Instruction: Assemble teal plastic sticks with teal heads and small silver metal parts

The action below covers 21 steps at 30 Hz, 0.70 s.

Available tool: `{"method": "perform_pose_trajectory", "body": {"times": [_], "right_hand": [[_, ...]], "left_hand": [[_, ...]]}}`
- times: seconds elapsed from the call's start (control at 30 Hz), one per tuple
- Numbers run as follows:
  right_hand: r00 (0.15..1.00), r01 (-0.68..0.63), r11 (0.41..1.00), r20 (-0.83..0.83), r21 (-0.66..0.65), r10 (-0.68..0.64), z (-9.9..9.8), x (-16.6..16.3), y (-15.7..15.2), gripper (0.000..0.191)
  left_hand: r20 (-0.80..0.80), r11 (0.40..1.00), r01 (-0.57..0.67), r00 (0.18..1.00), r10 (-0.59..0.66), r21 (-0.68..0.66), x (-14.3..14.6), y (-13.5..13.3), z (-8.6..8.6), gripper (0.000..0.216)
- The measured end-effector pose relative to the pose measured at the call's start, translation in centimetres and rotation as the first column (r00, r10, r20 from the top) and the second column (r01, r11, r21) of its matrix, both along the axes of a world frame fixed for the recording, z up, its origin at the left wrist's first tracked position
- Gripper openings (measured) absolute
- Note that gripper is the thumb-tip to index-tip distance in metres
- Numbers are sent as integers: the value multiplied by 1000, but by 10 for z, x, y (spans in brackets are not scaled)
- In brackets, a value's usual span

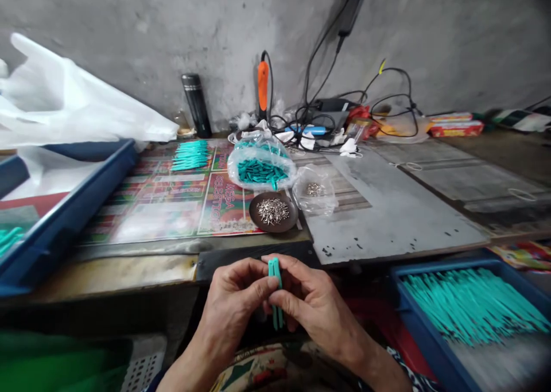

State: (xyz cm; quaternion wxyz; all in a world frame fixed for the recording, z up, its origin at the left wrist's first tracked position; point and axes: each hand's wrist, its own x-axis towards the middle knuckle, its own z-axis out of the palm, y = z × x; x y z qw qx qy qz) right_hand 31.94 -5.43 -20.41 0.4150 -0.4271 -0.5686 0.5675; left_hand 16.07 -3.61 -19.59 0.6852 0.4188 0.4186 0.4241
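Note:
Both hands meet in front of my lap, just below the bench edge, around a slim teal plastic piece with two long parallel halves. It stands roughly upright, its rounded top showing above the fingers. My left hand pinches it between thumb and bent fingers from the left. From the right, my right hand grips it the same way, its thumb across the lower middle. Beyond the hands, a dark round dish holds many small shiny metal pins. Behind that dish, a clear plastic bag is full of teal pieces.
A second clear bag holds small metal bits. Teal pieces lie in a row at the back left. Blue trays stand at left and right, the right one with long teal pieces. An orange-handled tool and cables stand behind.

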Motion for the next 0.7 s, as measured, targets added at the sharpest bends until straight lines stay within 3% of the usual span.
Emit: {"method": "perform_pose_trajectory", "body": {"times": [0.7], "right_hand": [[998,29,999,57,-24,-28,0,-5,0,46]], "left_hand": [[93,999,-41,995,44,-31,-1,-2,-3,26]]}}
